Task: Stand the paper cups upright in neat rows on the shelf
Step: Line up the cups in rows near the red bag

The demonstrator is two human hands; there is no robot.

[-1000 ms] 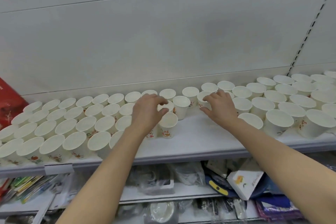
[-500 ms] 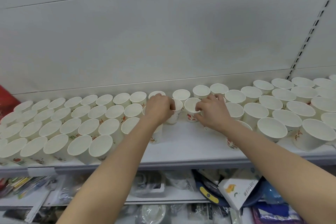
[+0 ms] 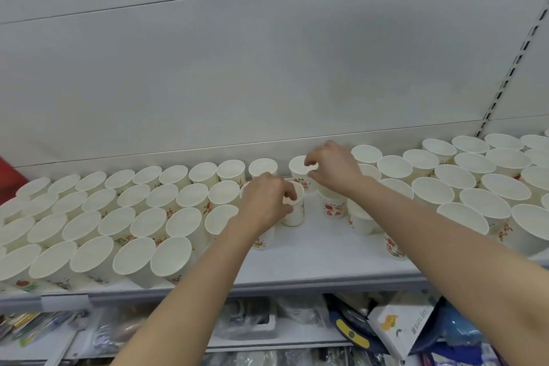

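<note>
White paper cups with red and green prints stand upright in rows along the white shelf (image 3: 312, 258). A dense block of cups (image 3: 124, 214) fills the left side and another block (image 3: 475, 187) the right. My left hand (image 3: 264, 202) pinches the rim of one cup (image 3: 297, 211) near the gap in the middle. My right hand (image 3: 332, 166) pinches the rim of a back-row cup (image 3: 298, 171). Several more cups (image 3: 334, 206) stand loosely under my right wrist.
The shelf's white back panel (image 3: 267, 83) rises right behind the back row. A bare strip of shelf lies in front of the middle cups. Below, a lower shelf holds packaged goods, a white box (image 3: 401, 324) and a red item at the far left edge (image 3: 7, 175).
Both hands have shifted rightward along the rows. The left hand now holds a second-row cup, and the right hand has reached back to the rim of a back-row cup.
</note>
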